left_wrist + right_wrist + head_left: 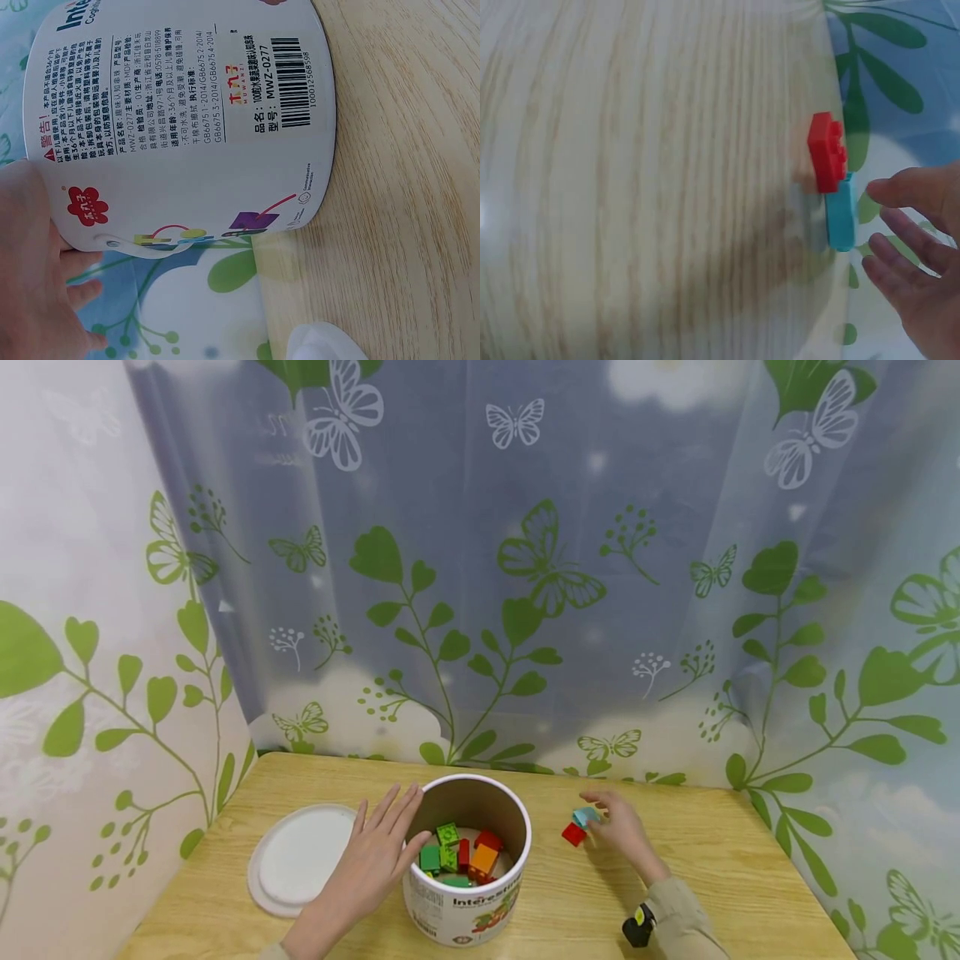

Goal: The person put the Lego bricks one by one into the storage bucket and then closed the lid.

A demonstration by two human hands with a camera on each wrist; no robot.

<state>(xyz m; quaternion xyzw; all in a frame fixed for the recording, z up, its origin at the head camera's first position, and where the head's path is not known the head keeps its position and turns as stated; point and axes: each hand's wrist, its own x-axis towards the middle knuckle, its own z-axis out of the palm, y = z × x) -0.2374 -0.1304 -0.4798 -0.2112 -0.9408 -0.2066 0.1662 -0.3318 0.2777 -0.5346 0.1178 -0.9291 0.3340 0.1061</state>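
Observation:
A white bucket [420, 903] stands on the table with green, red and orange toy bricks [483, 858] inside. My left hand [375, 856] rests on its left rim, fingers stretched out; the left wrist view shows the bucket's printed wall [172, 105] beside that hand. To the right of the bucket lie a light blue brick [583, 816] and a red brick [573, 834], close against each other. My right hand [621, 828] hovers at the blue brick with fingers apart and loosely bent. In the right wrist view, a small gap separates thumb and fingertips from the blue brick [841, 215].
A round white lid [303, 853] lies on the wooden table [720, 852] to the left of the bucket. Behind the table hangs a curtain [465, 568] printed with leaves and butterflies. A black device [638, 927] is strapped at the right wrist.

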